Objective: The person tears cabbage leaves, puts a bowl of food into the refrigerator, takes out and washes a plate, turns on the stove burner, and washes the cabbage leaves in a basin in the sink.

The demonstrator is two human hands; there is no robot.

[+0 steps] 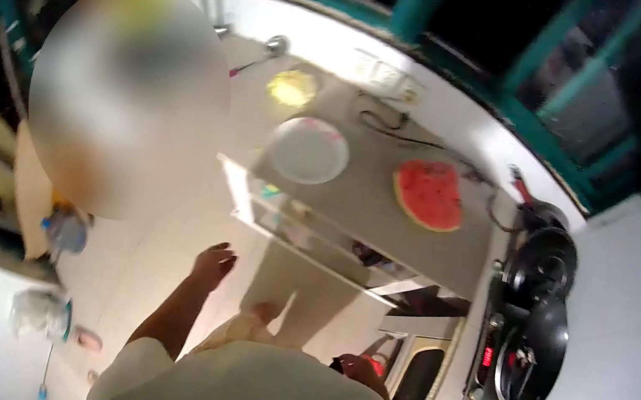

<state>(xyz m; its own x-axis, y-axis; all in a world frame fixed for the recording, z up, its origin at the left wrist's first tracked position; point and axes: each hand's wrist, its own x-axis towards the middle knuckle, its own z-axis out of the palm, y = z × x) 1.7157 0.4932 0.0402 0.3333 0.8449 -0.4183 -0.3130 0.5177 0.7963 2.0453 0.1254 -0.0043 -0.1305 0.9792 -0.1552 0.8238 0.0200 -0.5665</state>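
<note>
- In the head view, we see the left hand point(214, 265) lowered in front of the body, its fingers loosely bent and parted; it looks to hold nothing, and it is apart from the counter point(372, 170).
- We see only part of the right hand point(361, 370), low beside the shirt point(245, 395); a small dark thing shows at its fingers, and we cannot tell how far the hand is open or whether it grips that thing.
- We find a thick piece of watermelon point(429, 197) lying on the counter, red flesh facing up, well apart from both hands.
- Left of it we see a round white plate point(307, 151) near the counter's front edge, with pinkish marks by its rim.
- Behind the plate we notice a yellow thing point(293, 88), too blurred to name, and near the wall a ladle point(277, 44).
- A dark cord point(399, 137) runs along the back of the counter, below the wall sockets point(387, 78).
- To the right we see a black pan point(545, 263), a wok point(549, 344) just beside it, and a lit red display point(486, 357).
</note>
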